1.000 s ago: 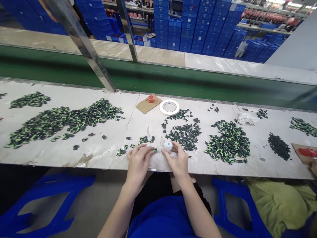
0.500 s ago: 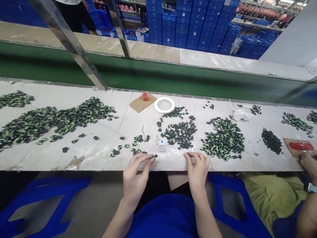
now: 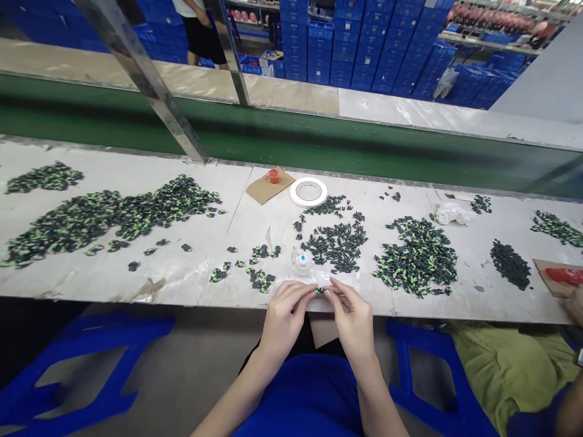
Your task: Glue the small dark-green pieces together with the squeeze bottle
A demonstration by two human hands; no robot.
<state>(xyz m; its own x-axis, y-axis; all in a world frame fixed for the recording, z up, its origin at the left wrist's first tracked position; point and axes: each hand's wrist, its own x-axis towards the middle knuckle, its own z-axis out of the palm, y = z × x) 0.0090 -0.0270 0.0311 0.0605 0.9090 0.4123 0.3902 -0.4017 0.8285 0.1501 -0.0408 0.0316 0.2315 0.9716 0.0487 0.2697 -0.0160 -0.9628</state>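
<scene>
My left hand [image 3: 285, 318] and my right hand [image 3: 353, 318] meet at the near edge of the white worktable [image 3: 182, 279]. Their fingertips pinch a small dark green piece [image 3: 320, 291] between them. Just beyond my fingers stands a small white glue bottle [image 3: 303, 263]. Behind it lies a heap of dark pieces [image 3: 337, 243]. A larger heap of black-and-green pieces [image 3: 416, 258] lies to the right of my right hand. A few loose pieces [image 3: 260, 280] sit to the left of my left hand.
A white tape ring [image 3: 308, 192], brown card [image 3: 264, 188] and small red cap [image 3: 273, 175] sit further back. A long spread of pieces [image 3: 104, 215] covers the left. A green conveyor belt [image 3: 291, 142] runs behind. A co-worker's hand [image 3: 576, 306] shows at the right edge.
My right hand let go of the white bottle, reached right along the table edge, then came back. Both hands now meet and pinch one small piece at the table edge.
</scene>
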